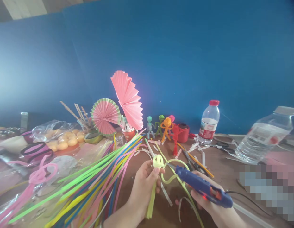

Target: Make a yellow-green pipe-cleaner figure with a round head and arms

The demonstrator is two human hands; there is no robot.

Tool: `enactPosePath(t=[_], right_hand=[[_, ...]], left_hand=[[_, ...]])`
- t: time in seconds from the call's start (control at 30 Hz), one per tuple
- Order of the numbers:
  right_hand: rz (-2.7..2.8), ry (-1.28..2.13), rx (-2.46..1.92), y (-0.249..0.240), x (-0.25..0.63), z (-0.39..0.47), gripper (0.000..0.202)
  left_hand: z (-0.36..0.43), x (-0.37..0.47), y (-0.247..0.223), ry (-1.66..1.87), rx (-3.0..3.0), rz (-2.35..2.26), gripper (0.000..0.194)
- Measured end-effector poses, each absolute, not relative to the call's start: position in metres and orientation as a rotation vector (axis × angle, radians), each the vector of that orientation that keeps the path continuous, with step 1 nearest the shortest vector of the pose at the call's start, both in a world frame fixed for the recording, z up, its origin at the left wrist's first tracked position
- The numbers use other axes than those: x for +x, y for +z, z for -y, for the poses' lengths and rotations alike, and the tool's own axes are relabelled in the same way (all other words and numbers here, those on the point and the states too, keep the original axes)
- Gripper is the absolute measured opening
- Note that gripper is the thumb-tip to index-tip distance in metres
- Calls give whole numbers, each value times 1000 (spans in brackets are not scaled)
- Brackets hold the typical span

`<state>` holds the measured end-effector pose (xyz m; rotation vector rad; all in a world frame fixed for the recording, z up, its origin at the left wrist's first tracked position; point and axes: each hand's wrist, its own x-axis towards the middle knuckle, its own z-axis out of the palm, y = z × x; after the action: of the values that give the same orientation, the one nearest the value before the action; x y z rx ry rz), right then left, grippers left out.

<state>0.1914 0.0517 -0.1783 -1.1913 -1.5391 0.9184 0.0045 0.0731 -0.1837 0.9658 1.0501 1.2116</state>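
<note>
Here, left hand (145,180) fingers pinching yellow figure (158,161); right hand (207,206) fingers round glue gun (196,182); red-capped bottle (211,113) holding clear liquid (204,141).

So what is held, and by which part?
Left hand: pale yellow piece, just below its round top. Right hand: blue glue gun, around its rear part.

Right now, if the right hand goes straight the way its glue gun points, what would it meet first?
The right hand, glue gun leading, would probably meet the pale yellow piece in the left hand; depth is unclear.
</note>
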Motion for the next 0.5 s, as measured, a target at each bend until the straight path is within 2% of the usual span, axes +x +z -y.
enactPosePath(t=[0.33, 0.5], right_hand=[[1521, 788, -1229, -186, 191, -53, 22], [1603, 908, -1249, -184, 193, -54, 19]], left_hand=[[-77, 4, -189, 1191, 932, -1062, 19], [-73, 5, -182, 1171, 912, -1031, 13]])
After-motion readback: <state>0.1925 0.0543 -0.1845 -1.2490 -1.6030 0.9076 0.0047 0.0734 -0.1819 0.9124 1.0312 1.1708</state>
